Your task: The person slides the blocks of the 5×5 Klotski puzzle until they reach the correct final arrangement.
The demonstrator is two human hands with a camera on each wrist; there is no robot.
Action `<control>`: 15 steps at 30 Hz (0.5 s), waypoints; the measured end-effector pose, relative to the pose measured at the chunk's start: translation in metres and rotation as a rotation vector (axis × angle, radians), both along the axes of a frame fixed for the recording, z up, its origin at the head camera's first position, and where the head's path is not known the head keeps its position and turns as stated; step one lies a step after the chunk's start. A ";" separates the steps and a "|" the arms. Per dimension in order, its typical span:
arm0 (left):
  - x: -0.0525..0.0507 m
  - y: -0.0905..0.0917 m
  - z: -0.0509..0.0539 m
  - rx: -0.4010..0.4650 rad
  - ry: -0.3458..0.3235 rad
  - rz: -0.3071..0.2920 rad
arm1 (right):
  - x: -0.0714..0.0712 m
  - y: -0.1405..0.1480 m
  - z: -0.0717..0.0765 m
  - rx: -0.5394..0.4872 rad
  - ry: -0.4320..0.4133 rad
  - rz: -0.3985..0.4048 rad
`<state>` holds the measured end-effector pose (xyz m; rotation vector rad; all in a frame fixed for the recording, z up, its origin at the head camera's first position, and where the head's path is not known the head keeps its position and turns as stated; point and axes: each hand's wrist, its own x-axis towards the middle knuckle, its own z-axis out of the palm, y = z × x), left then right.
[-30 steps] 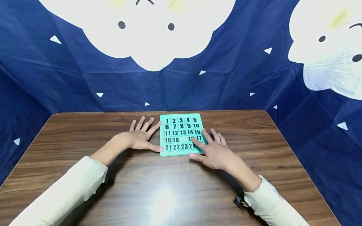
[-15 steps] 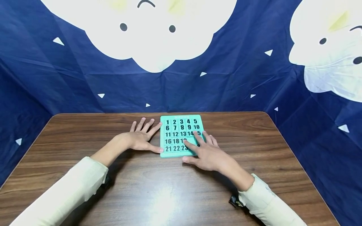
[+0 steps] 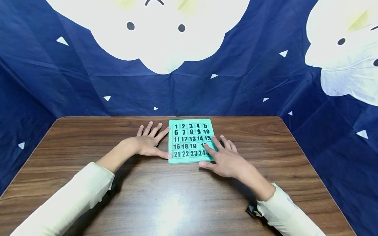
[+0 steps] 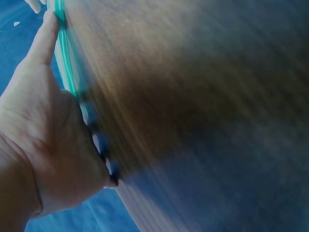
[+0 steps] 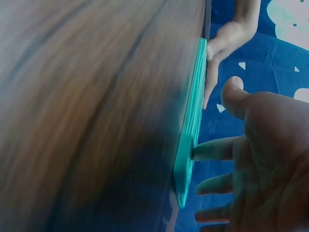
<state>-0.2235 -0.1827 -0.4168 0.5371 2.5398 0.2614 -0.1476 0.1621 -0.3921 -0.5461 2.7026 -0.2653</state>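
A teal sliding number puzzle (image 3: 191,125) lies flat near the table's far edge. My left hand (image 3: 144,145) is spread along its left side, with the index fingertip and thumb tip touching that edge. Over the puzzle's lower right corner reaches my right hand (image 3: 227,161), its index fingertip on a tile in the fourth row; that tile's number is partly covered. Left of this fingertip, a bare gap shows beside tile 19 (image 3: 193,146). The right thumb is by the near edge. In the right wrist view, the puzzle's side (image 5: 190,130) appears edge-on beside extended fingers (image 5: 215,150).
The brown wood-grain table (image 3: 141,203) carries a bright light reflection near its front. A dark blue cloth (image 3: 133,88) with white clouds and triangles hangs behind and at the sides. A small black device (image 3: 253,210) sits at the right cuff.
Tile 19 has slid left into the third column, leaving the gap to its right. The right hand went left with it, then came back right. The left hand stays in place.
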 end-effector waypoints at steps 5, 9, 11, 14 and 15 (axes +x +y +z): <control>-0.001 -0.001 0.000 -0.004 0.010 0.002 | -0.003 -0.012 0.001 -0.012 -0.024 0.025; 0.000 -0.001 -0.001 -0.011 0.011 -0.001 | -0.012 -0.008 0.003 -0.014 -0.001 -0.006; 0.000 -0.001 -0.001 -0.012 0.012 -0.002 | -0.017 -0.003 0.003 -0.011 0.020 -0.026; 0.001 -0.001 0.000 -0.011 0.013 -0.002 | -0.020 0.004 0.002 -0.009 0.028 -0.045; 0.001 -0.001 0.000 -0.010 0.013 -0.001 | -0.020 0.005 0.001 -0.012 0.027 -0.042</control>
